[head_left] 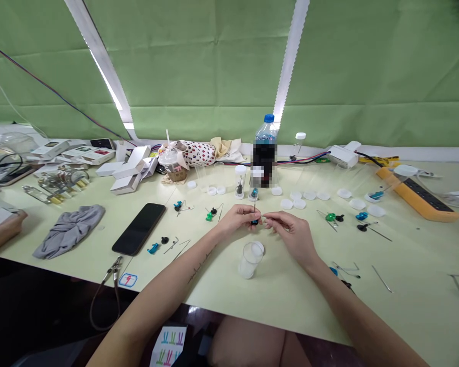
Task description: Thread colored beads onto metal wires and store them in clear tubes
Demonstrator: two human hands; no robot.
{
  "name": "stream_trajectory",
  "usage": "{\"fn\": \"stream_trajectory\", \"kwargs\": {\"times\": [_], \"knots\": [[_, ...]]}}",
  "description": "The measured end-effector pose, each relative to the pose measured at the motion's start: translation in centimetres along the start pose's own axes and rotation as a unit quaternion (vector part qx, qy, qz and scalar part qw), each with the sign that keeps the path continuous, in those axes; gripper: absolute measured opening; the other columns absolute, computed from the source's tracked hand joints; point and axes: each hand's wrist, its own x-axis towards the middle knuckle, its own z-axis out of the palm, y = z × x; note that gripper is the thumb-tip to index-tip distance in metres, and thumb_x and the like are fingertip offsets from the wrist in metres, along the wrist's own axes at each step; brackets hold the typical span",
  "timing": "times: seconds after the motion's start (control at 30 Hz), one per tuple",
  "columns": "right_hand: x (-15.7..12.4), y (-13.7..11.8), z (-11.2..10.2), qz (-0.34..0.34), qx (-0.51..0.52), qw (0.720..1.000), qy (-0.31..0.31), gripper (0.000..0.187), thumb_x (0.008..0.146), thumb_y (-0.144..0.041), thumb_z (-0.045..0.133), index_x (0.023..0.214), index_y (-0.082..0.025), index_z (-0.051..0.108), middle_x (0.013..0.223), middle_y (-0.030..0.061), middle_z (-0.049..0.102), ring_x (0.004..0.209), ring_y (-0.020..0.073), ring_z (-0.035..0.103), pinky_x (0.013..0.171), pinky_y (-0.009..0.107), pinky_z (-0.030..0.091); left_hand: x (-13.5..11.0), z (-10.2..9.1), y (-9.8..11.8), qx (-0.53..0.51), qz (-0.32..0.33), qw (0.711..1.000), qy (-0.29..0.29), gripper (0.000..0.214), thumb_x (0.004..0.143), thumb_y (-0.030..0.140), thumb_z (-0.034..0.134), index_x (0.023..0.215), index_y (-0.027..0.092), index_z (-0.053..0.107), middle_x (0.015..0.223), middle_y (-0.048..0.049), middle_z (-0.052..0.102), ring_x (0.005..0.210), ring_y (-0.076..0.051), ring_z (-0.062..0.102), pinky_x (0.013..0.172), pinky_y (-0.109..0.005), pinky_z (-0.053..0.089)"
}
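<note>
My left hand (pixel 239 217) pinches a small black-and-blue knob with a thin needle (pixel 255 214) standing upright, over the pale yellow table (pixel 275 285). My right hand (pixel 288 229) is closed in a pinch just to the right of it, its fingertips at a thin wire that meets the knob. An empty clear plastic vial (pixel 249 260) lies tilted on the table just in front of both hands. More small knobs with wires, green (pixel 331 217), blue (pixel 361 216) and black (pixel 214 210), lie scattered around.
A black phone (pixel 139 228) and a grey cloth (pixel 71 229) lie to the left. A dark drink bottle (pixel 265 153), several white caps (pixel 298 203) and clear vials stand behind. An orange power strip (pixel 421 195) lies far right. Another person's hand (pixel 2 229) rests at the left edge.
</note>
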Motion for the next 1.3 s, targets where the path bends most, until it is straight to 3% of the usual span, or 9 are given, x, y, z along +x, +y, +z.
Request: {"fn": "stream_trajectory", "kwargs": {"times": [0.2, 0.3, 0.4, 0.53, 0.63, 0.8, 0.9, 1.3], "knots": [[-0.3, -0.1, 0.0, -0.008, 0.02, 0.999, 0.036, 0.023, 0.086, -0.036, 0.053, 0.093, -0.023, 0.071, 0.087, 0.0048, 0.069, 0.073, 0.0182, 0.063, 0.059, 0.03, 0.052, 0.2, -0.3, -0.3, 0.0, 0.001, 1.0, -0.016, 0.04, 0.07, 0.039, 0.07, 0.093, 0.008, 0.063, 0.085, -0.0114, 0.066, 0.058, -0.008, 0.054, 0.062, -0.026, 0.045], [-0.4, 0.1, -0.1, -0.002, -0.034, 0.998, 0.052, 0.028, 0.088, -0.038, 0.047, 0.095, -0.022, 0.069, 0.087, 0.0056, 0.069, 0.074, 0.0192, 0.064, 0.061, 0.032, 0.052, 0.3, -0.3, -0.3, 0.003, 0.007, 1.0, -0.017, 0.039, 0.068, 0.037, 0.071, 0.094, 0.008, 0.063, 0.087, -0.0112, 0.066, 0.057, -0.008, 0.055, 0.061, -0.026, 0.045], [-0.6, 0.5, -0.3, -0.045, -0.134, 0.989, 0.041, 0.029, 0.092, -0.035, 0.041, 0.099, -0.022, 0.066, 0.092, 0.0063, 0.068, 0.075, 0.0185, 0.064, 0.067, 0.032, 0.05, 0.3, -0.1, -0.2, 0.003, 0.012, 1.0, -0.015, 0.038, 0.068, 0.035, 0.071, 0.094, 0.008, 0.063, 0.087, -0.0109, 0.066, 0.056, -0.008, 0.055, 0.059, -0.025, 0.046], [-0.7, 1.0, -0.5, -0.133, -0.289, 0.948, 0.013, 0.028, 0.094, -0.026, 0.037, 0.102, -0.02, 0.063, 0.093, 0.0069, 0.068, 0.078, 0.0163, 0.063, 0.068, 0.027, 0.045, 0.2, 0.0, -0.2, -0.002, 0.023, 1.0, -0.01, 0.039, 0.066, 0.031, 0.073, 0.095, 0.008, 0.059, 0.085, -0.0109, 0.067, 0.052, -0.008, 0.054, 0.054, -0.025, 0.045], [-0.7, 1.0, -0.5, -0.171, -0.375, 0.911, 0.032, 0.027, 0.094, -0.021, 0.038, 0.096, -0.02, 0.064, 0.091, 0.0068, 0.065, 0.074, 0.0133, 0.06, 0.063, 0.023, 0.04, 0.2, 0.1, -0.1, -0.005, 0.028, 1.0, -0.007, 0.037, 0.065, 0.031, 0.074, 0.09, 0.009, 0.056, 0.083, -0.0106, 0.067, 0.051, -0.008, 0.055, 0.053, -0.025, 0.045], [-0.8, 1.0, -0.5, -0.215, -0.473, 0.853, 0.057, 0.027, 0.091, -0.011, 0.038, 0.094, -0.019, 0.063, 0.081, 0.0038, 0.059, 0.063, 0.0101, 0.051, 0.055, 0.023, 0.033, 0.3, 0.5, 0.0, 0.001, 0.038, 0.999, 0.007, 0.035, 0.063, 0.029, 0.075, 0.084, 0.01, 0.056, 0.074, -0.0068, 0.066, 0.049, -0.008, 0.054, 0.051, -0.025, 0.045], [-0.8, 1.1, -0.5, -0.226, -0.505, 0.831, 0.048, 0.029, 0.089, -0.006, 0.036, 0.096, -0.018, 0.062, 0.08, 0.004, 0.058, 0.062, 0.0104, 0.05, 0.054, 0.024, 0.03, 0.2, 0.6, 0.0, 0.009, 0.034, 0.999, 0.023, 0.035, 0.061, 0.029, 0.076, 0.083, 0.009, 0.057, 0.068, -0.0037, 0.064, 0.048, -0.008, 0.053, 0.05, -0.024, 0.044], [-1.1, 1.0, -0.1, -0.21, -0.522, 0.827, 0.01, 0.026, 0.09, -0.007, 0.036, 0.098, -0.016, 0.058, 0.082, 0.0056, 0.06, 0.062, 0.012, 0.053, 0.054, 0.025, 0.03, 0.2, 0.5, -0.3, 0.027, 0.061, 0.997, 0.044, 0.031, 0.061, 0.026, 0.076, 0.083, 0.009, 0.065, 0.073, -0.0059, 0.066, 0.052, -0.007, 0.053, 0.055, -0.025, 0.045]]}}
